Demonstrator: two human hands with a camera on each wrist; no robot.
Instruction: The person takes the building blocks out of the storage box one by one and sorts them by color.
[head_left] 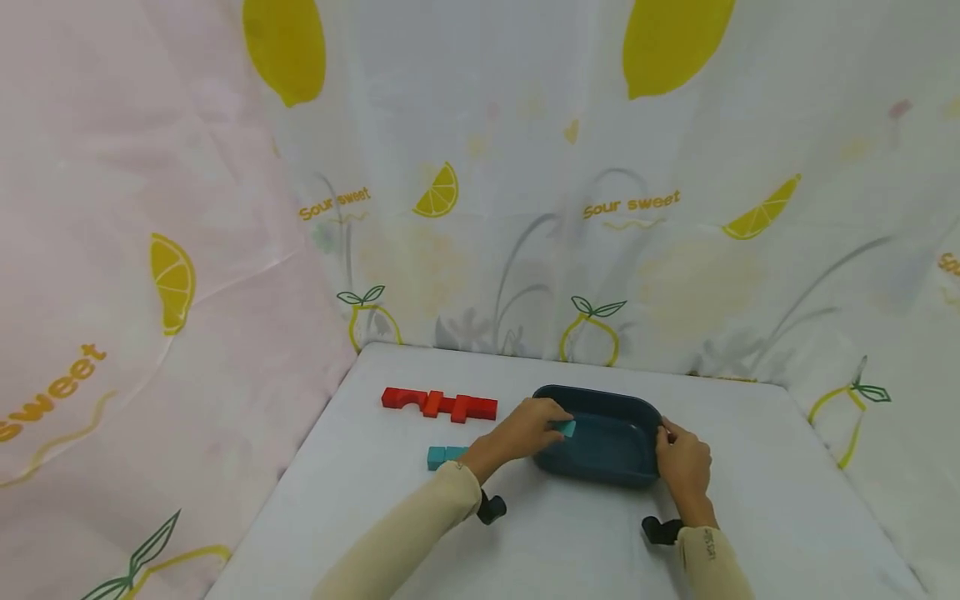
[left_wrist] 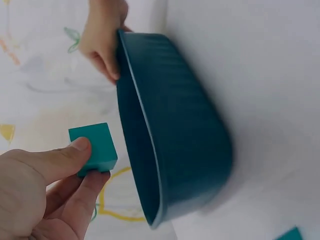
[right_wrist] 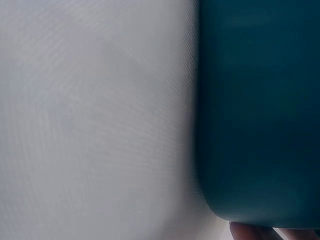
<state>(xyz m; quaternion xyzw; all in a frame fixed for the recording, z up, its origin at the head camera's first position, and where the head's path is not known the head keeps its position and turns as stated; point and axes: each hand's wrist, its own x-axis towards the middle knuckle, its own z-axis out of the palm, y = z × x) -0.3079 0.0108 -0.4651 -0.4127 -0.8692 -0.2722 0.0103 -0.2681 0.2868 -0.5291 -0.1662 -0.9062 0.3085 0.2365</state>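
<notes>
A teal block is pinched between the thumb and fingers of my left hand. In the head view that hand is over the left end of a dark blue-green basin, with the block just inside the line of its rim. My right hand grips the basin's right end at the rim. The left wrist view shows the basin from the side, with the right hand at its far end. Only fingertips of the right hand appear in the right wrist view, against the basin's wall.
Several red blocks lie in a row at the back left of the white table. Nearer, teal blocks sit partly hidden by the left forearm. A lemon-print curtain hangs behind and at the sides.
</notes>
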